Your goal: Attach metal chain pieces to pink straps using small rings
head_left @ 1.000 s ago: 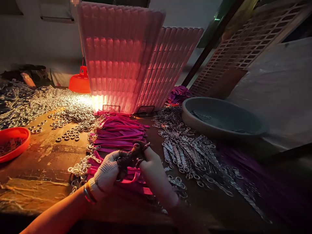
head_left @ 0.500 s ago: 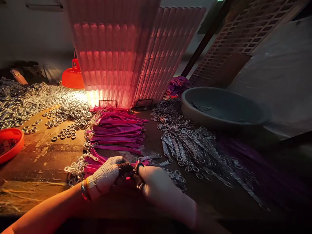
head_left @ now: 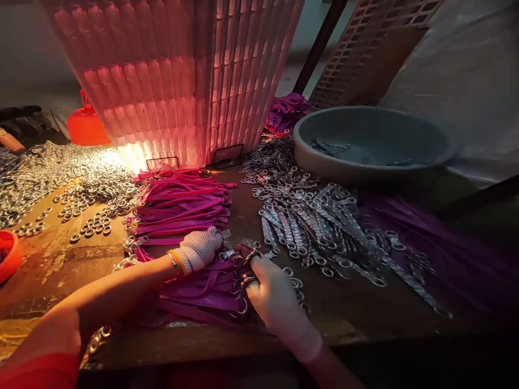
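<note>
Nearest the viewer, a bundle of magenta straps (head_left: 203, 292) is being pressed flat on the worn wooden workbench (head_left: 60, 270) by two gloved hands. The left hand (head_left: 199, 249), in a white knitted glove, is being laid palm-down on the upper edge of the bundle, its fingers curled together. The right hand (head_left: 272, 294), in a pale glove with dark fingertips, is being rested on the bundle's right end; a small metal ring clasp (head_left: 248, 254) is being pinched at those fingertips, though the exact grip cannot be made out. Just behind the hands, a second pile of magenta straps (head_left: 182, 208) is being kept, with ring fittings at its left end. To the right, a spread of silver chain clasps (head_left: 316, 227) is being displayed across the bench. To the left, loose metal rings (head_left: 91, 227) are being scattered, with an orange bowl (head_left: 8, 254) at the edge. Farther back, a grey basin (head_left: 373, 143) is being shown right of centre. At the rear, a tall ribbed pink stack (head_left: 174, 81) is being lit from below, beside an orange lamp shade (head_left: 85, 124).
</note>
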Action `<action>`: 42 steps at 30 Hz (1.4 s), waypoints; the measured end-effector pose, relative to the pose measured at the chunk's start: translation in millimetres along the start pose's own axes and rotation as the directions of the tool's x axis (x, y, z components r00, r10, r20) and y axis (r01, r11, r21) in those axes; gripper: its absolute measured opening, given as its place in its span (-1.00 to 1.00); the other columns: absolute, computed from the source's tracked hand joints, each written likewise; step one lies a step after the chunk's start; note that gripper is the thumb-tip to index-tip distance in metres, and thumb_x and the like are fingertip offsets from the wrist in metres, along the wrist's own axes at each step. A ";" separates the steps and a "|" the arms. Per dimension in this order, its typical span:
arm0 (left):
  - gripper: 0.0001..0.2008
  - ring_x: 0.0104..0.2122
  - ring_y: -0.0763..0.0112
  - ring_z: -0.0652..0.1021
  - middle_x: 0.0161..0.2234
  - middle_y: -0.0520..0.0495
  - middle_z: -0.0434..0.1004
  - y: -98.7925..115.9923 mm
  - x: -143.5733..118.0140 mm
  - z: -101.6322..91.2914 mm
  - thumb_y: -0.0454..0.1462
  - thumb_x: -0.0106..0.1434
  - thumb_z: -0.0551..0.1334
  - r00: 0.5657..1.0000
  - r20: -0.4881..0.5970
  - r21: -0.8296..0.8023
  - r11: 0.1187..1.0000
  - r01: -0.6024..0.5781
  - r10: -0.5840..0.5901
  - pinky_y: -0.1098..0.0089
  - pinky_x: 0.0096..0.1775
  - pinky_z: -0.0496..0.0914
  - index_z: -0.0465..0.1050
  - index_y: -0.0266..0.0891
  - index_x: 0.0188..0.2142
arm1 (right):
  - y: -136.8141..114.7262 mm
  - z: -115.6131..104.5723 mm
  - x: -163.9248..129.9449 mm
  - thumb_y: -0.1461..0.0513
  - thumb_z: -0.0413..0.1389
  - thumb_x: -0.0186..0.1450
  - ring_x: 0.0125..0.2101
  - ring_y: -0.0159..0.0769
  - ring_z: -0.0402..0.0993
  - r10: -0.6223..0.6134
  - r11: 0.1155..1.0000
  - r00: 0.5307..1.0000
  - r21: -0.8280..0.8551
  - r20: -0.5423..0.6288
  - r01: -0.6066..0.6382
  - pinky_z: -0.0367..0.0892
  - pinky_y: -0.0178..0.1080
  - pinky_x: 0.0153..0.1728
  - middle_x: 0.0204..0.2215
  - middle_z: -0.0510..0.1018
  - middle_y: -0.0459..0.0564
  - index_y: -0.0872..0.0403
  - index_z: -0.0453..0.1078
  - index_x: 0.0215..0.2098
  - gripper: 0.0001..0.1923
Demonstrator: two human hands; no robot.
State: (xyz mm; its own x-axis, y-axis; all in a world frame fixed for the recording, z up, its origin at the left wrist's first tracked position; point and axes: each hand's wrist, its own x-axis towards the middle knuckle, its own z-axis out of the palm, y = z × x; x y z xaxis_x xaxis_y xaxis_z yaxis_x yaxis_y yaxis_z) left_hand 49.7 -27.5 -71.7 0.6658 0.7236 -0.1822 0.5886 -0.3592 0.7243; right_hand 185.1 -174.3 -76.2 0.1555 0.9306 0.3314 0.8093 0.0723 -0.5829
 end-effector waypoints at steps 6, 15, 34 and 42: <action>-0.82 -0.60 0.50 0.34 -0.52 0.00 0.39 13.0 -42.0 -23.7 -0.20 0.26 0.12 0.992 0.085 -0.240 0.965 0.108 -0.090 0.52 -0.56 0.19 0.44 -0.26 -0.31 | -15.3 -4.5 9.4 0.45 -0.03 0.10 -0.29 -0.18 0.50 -0.040 0.996 0.995 -0.074 0.091 0.047 0.34 -0.25 -0.25 -0.28 0.61 0.08 0.10 0.49 -0.17 -0.60; -0.70 -0.66 0.58 0.25 -0.60 0.08 0.30 27.0 -93.6 -25.6 -0.05 0.27 0.19 0.979 0.117 -0.494 0.845 0.204 -0.168 0.55 -0.62 0.11 0.34 -0.24 -0.41 | -53.9 -7.8 10.4 0.43 0.04 0.08 -0.38 -0.22 0.45 -0.030 0.932 0.959 -0.338 0.282 0.129 0.15 -0.25 -0.39 -0.32 0.59 0.09 0.08 0.47 -0.32 -0.73; -0.74 -0.42 0.40 0.42 -0.41 -0.02 0.52 11.2 -77.0 5.4 -0.51 0.12 0.09 0.961 0.101 0.056 0.963 -0.265 0.259 0.45 -0.30 0.25 0.51 -0.24 -0.35 | -25.6 7.0 -19.0 0.36 0.03 0.13 -0.42 -0.20 0.35 -0.004 0.890 0.983 -0.447 0.185 0.087 0.09 -0.23 -0.42 -0.38 0.53 0.16 0.17 0.48 -0.37 -0.81; -0.79 -0.47 0.44 0.33 -0.51 0.01 0.42 15.6 -77.9 8.0 -0.55 0.04 0.15 0.981 0.076 -0.130 0.977 -0.166 0.177 0.44 -0.33 0.19 0.45 -0.26 -0.50 | -26.4 6.9 -17.8 0.36 0.02 0.13 -0.47 -0.25 0.29 -0.004 0.846 0.980 -0.521 0.197 0.108 0.02 -0.23 -0.47 -0.41 0.50 0.12 0.15 0.44 -0.39 -0.84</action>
State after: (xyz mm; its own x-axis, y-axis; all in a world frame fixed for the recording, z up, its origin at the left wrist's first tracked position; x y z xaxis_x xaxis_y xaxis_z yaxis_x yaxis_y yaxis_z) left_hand 10.7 -94.2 -51.6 0.7925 0.6015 -0.1011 0.4051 -0.3951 0.8245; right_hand 157.1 -190.3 -71.8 0.0375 0.9827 0.1814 0.9972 -0.0250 -0.0706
